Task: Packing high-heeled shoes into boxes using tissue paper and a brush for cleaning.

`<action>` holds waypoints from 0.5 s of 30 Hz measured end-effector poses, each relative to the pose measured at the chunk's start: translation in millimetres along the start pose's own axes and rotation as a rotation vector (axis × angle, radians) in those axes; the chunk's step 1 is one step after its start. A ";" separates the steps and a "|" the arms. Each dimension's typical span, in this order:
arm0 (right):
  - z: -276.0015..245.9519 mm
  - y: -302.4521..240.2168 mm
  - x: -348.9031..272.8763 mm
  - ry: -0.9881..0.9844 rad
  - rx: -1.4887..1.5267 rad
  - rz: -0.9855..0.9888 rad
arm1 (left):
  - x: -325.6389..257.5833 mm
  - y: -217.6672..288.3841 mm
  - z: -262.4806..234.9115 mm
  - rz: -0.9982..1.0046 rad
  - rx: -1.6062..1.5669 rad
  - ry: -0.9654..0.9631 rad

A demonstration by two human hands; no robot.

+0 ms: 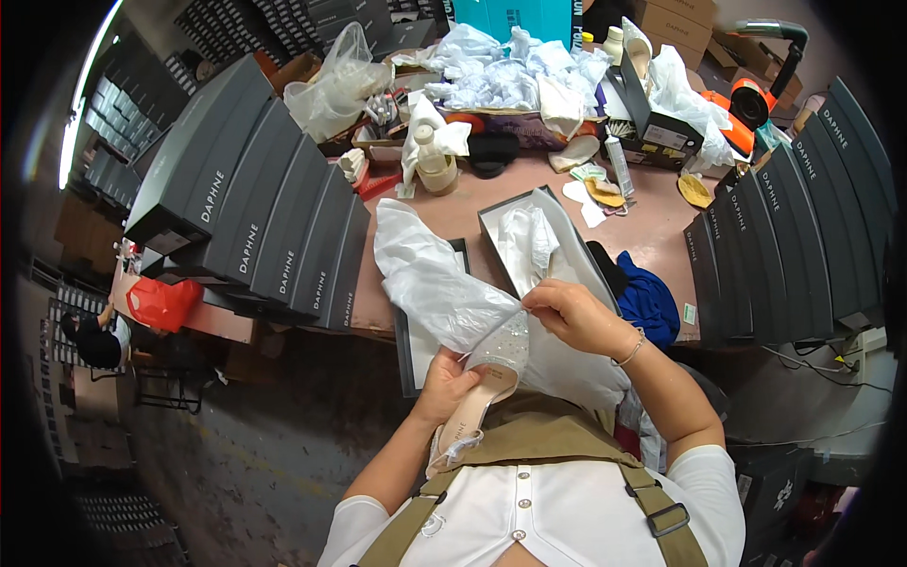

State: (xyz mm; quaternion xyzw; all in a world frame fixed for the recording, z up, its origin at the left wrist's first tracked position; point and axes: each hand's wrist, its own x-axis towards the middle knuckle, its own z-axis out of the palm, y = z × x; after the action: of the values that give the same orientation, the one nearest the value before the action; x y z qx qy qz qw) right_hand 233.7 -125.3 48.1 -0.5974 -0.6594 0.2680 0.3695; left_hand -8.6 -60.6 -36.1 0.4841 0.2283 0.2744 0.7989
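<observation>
My left hand (446,383) is closed round the middle of a sandal-like shoe (491,383) with a pale insole and a sparkling, see-through upper. White tissue paper (439,288) lies over the shoe's toe end and spreads away to the far left. Beside the upper, my right hand (574,317) pinches an edge of that paper with thumb and fingertips. Just beyond my hands, an open dark shoebox (491,227) holds white tissue paper (526,241), wrapped round something I cannot make out. A dark box part (406,364) with a white inside sits partly behind the paper and left forearm.
Dark shoeboxes stand in a left stack (250,203) and a right stack (784,241). Crumpled paper (515,71) heaps at the table's back, near a bottle in a jar (436,168) and a tube (619,165). Blue cloth (652,298) lies right of the open box.
</observation>
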 end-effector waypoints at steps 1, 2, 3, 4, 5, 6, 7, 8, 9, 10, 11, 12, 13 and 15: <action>-0.2 0.9 1.4 -0.012 0.016 -0.006 | 0.5 2.8 0.2 -0.029 -0.043 -0.042; -0.3 -0.2 2.1 -0.045 0.014 -0.014 | 0.7 6.5 0.7 -0.061 -0.085 -0.079; -1.0 -2.3 2.8 -0.080 0.011 -0.023 | 1.1 9.4 0.8 -0.093 -0.128 -0.116; -1.6 -3.8 3.9 -0.114 0.009 -0.032 | 0.4 8.2 -0.9 -0.096 -0.105 -0.115; -0.9 -3.1 2.5 -0.129 0.014 -0.031 | -1.6 5.3 -2.0 -0.115 -0.114 -0.106; -0.2 -1.8 1.3 -0.144 0.020 -0.031 | -3.0 3.1 -3.5 -0.135 -0.123 -0.097; 0.8 -1.1 1.3 -0.160 0.026 -0.031 | -3.6 2.4 -4.4 -0.154 -0.132 -0.087; -1.3 -2.3 0.1 -0.178 0.034 -0.005 | -3.8 1.4 -0.9 -0.148 -0.155 -0.077; -5.0 -4.5 0.0 -0.197 0.042 0.020 | -4.5 -0.5 -2.1 -0.142 -0.107 -0.061; -7.4 -4.7 0.5 -0.215 0.050 0.046 | -5.2 -3.3 -4.2 -0.136 -0.060 -0.044; -8.4 -0.7 0.0 -0.200 0.102 0.070 | -4.7 -4.0 -3.6 -0.130 -0.013 -0.033; -8.0 5.5 -0.3 -0.184 0.154 0.095 | -5.2 -2.5 -2.7 -0.111 0.024 -0.033; -9.5 9.6 -0.1 -0.167 0.205 0.120 | -6.4 1.6 -1.8 -0.093 0.061 -0.035; -23.6 14.4 8.1 -0.267 0.307 0.131 | -3.4 11.5 -0.3 -0.004 0.288 -0.100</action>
State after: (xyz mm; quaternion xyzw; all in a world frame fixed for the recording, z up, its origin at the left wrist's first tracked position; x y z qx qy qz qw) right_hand 261.1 -117.3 51.7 -0.5349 -0.6136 0.4654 0.3475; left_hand -13.9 -58.3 -25.5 0.6063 0.2261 0.2126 0.7322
